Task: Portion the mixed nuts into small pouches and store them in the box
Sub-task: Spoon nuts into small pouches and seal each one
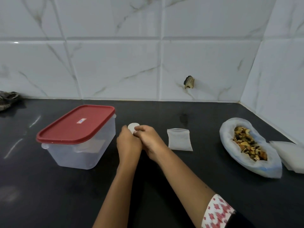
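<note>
My left hand [128, 142] and my right hand [148, 140] meet at the middle of the black counter, both closed on a small round white object [133, 126] that sticks up between the fingers; what it is I cannot tell. A clear plastic box [77, 150] with a red lid [77, 124] on it stands to the left of my hands. An empty small zip pouch [179, 139] lies flat just right of my right hand. Farther right, an open plastic bag of mixed nuts [248, 145] lies on the counter.
A stack of flat clear pouches [289, 155] lies at the right edge beside the nut bag. A crumpled cloth [8, 100] sits at the far left by the tiled wall. The wall runs along the back and the right side of the black counter [49, 195].
</note>
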A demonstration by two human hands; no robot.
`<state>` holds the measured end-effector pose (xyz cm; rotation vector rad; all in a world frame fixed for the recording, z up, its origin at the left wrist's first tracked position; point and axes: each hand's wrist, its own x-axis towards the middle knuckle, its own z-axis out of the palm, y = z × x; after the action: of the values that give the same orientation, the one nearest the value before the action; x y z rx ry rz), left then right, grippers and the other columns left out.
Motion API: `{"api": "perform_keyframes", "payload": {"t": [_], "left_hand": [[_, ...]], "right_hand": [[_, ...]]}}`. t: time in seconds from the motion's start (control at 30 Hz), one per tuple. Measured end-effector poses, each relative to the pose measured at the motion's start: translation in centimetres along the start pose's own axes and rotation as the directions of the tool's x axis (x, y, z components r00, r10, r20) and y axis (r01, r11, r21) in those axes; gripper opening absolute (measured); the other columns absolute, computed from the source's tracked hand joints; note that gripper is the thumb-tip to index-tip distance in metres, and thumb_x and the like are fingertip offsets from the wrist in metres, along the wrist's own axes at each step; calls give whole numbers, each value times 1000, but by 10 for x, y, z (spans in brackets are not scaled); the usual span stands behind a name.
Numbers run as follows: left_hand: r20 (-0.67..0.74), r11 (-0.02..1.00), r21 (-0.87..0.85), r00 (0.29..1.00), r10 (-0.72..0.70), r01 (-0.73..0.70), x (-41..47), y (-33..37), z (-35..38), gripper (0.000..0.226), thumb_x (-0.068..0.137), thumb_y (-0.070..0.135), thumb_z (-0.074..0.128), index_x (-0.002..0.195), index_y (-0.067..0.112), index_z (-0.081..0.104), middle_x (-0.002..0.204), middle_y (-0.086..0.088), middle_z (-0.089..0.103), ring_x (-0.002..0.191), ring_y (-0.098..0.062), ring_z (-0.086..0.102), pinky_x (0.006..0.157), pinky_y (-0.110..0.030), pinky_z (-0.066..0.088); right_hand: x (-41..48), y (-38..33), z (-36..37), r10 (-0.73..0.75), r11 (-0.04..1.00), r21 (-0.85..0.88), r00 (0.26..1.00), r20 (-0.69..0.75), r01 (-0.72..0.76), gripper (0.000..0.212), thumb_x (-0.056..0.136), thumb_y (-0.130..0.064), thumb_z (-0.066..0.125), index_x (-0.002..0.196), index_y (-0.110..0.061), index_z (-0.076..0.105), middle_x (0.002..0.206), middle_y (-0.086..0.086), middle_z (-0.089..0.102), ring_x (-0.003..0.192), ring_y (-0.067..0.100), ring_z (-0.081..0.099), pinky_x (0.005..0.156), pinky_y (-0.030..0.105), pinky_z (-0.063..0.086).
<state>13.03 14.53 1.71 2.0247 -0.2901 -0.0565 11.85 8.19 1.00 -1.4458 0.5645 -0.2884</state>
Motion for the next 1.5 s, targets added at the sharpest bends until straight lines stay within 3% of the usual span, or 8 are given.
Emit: {"api": "perform_keyframes", "payload": {"t": [0.1, 0.27, 0.4, 0.57, 0.73, 1.07, 1.3, 1.5], "left_hand": [[28, 972, -228, 998, 60, -52, -9, 21, 11, 51, 92, -4, 36, 141, 9, 35, 137, -9, 49, 122, -22, 50, 91, -25, 39], [171, 910, -410, 975, 143, -61, -7, 47, 49, 42, 92, -5, 36, 130, 10, 48, 123, -5, 59, 105, -14, 57, 91, -28, 49], [221, 980, -107, 957, 189, -169, 4, 36, 89, 48, 92, -5, 33, 131, 17, 50, 129, -4, 56, 116, -20, 51, 96, -28, 40], [319, 893, 304, 919, 233, -332, 19, 23, 111, 43, 98, 11, 35, 136, 27, 45, 143, -5, 40, 127, -30, 31, 104, -36, 26], [308, 898, 258, 911, 274, -357, 20, 19, 116, 22, 95, 23, 49, 111, 22, 64, 135, -1, 44, 124, -28, 31, 103, -35, 23], [366, 854, -114, 778, 511, -508, 17, 39, 112, 26, 95, 14, 46, 77, 32, 50, 115, 0, 55, 111, -21, 47, 97, -44, 40], [423, 790, -270, 669, 611, -551, 13, 38, 111, 25, 97, 11, 43, 83, 32, 46, 99, 0, 59, 88, -16, 53, 75, -27, 41], [461, 722, -299, 569, 682, -623, 15, 40, 105, 22, 96, 10, 45, 85, 29, 47, 113, 8, 51, 106, 0, 44, 81, -1, 33]], "right_hand": [[2, -6, -20, -124, 991, -60, 983, -138, 116, 33, 84, -5, 54, 117, -10, 57, 111, 10, 64, 100, 26, 63, 88, 40, 54], [-7, -24, -88, -239, 970, -106, 933, -268, 218, 32, 87, 4, 53, 116, -8, 57, 107, 10, 63, 93, 21, 62, 67, 25, 54], [-5, -10, -131, -237, 953, -262, 916, -323, 154, 33, 88, 3, 49, 115, -14, 58, 114, 8, 64, 100, 18, 61, 71, 24, 51], [3, 1, -148, -230, 937, -327, 920, -318, 122, 37, 88, 0, 44, 119, -17, 54, 112, 9, 62, 88, 20, 59, 72, 31, 54], [7, 4, -151, -244, 937, -323, 914, -325, 136, 43, 87, 0, 43, 125, -19, 46, 106, 9, 61, 81, 19, 56, 75, 35, 53], [1, -14, -173, -282, 942, -295, 858, -430, 162, 55, 85, -22, 65, 131, -12, 38, 103, 5, 52, 88, 19, 55, 73, 31, 48], [-9, -19, -181, -79, 996, -70, 946, -314, 60, 55, 83, -9, 67, 133, -6, 42, 91, 8, 58, 61, 12, 46, 52, 22, 41], [-9, -19, -184, -181, 958, -277, 913, -366, 78, 51, 83, -5, 63, 131, -5, 46, 97, 8, 56, 66, 13, 49, 53, 20, 38]]}}
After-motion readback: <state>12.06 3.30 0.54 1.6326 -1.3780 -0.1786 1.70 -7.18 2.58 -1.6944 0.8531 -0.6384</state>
